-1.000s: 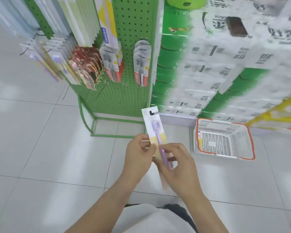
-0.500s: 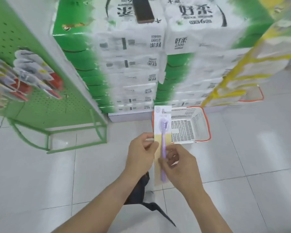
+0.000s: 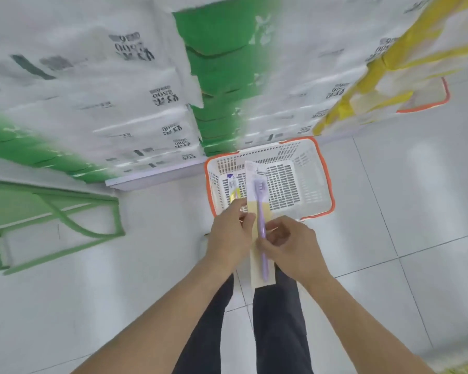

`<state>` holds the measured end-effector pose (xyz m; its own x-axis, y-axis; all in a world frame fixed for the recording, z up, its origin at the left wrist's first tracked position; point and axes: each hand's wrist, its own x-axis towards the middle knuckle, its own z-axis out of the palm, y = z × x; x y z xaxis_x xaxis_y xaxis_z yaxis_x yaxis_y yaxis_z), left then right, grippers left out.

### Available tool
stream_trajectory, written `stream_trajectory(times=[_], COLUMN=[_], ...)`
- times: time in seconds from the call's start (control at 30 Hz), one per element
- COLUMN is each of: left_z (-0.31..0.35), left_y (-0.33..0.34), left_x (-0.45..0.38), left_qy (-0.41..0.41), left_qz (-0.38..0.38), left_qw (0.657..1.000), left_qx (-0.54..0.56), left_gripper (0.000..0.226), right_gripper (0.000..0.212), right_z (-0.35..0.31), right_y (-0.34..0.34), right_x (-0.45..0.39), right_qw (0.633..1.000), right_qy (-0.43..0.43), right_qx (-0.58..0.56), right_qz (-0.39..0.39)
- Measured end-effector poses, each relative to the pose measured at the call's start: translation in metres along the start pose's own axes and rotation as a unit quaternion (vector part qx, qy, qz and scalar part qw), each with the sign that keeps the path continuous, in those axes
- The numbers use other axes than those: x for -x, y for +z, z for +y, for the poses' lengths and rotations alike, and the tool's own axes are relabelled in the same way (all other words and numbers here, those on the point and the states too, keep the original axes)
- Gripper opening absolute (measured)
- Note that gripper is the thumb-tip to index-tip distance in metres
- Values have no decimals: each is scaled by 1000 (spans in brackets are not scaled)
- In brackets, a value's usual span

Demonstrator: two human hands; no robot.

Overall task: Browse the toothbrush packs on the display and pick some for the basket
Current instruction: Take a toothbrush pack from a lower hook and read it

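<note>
Purple toothbrush pack [image 3: 260,211] is pinched by both the left hand [image 3: 230,237] and the right hand [image 3: 292,245] over the basket [image 3: 325,168]; releasing it there looks next.

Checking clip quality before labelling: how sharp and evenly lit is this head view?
Head view: stacked tissue packs smeared by motion blur, print barely legible; toothbrush pack and both hands, left hand, right hand, fairly sharp; basket readable; soft glare on floor tiles; wide-angle bending at the edges.
</note>
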<state>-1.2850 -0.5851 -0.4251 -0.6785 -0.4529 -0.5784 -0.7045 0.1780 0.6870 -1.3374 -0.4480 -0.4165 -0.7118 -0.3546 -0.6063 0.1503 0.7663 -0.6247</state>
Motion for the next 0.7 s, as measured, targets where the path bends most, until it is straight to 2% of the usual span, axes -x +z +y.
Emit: stream_trajectory(times=[0.1, 0.23, 0.33, 0.4, 0.43, 0.5, 0.57, 0.67, 0.7], left_z=[-49, -142, -208, -242, -257, -279, -295, -297, -293], left_y=[48, 110, 146, 163, 168, 179, 184, 183, 181], left_x=[-68, -142, -179, -195, -201, -209, -214, -211, -207], left_qy=[-13, -39, -40, -36, -37, -29, -28, -9, -6], left_qz=[1, -40, -71, -74, -74, -71, -70, -83, -87], left_qw=[999, 986, 967, 960, 957, 955, 954, 951, 947], left_qx=[-42, -156, -240, -269, -278, -285, -289, -297, -308], left_gripper=[37, 38, 34, 32, 30, 28, 26, 25, 25], right_gripper=[17, 15, 13, 2, 8, 17, 9, 15, 10], right_z=[56, 140, 195, 225, 239, 258, 271, 278, 275], right_y=[23, 76, 115, 144, 160, 182, 200, 217, 216], right_x=[-90, -212, -298, -345, -365, -398, -419, -419, -408], right_qw=[1000, 998, 993, 986, 983, 977, 976, 979, 976], right_qy=[13, 41, 53, 63, 66, 73, 82, 69, 72], right_qx=[6, 35, 101, 151, 168, 197, 199, 188, 199], right_qz=[-13, -27, -30, -28, -23, -23, -25, -45, -55])
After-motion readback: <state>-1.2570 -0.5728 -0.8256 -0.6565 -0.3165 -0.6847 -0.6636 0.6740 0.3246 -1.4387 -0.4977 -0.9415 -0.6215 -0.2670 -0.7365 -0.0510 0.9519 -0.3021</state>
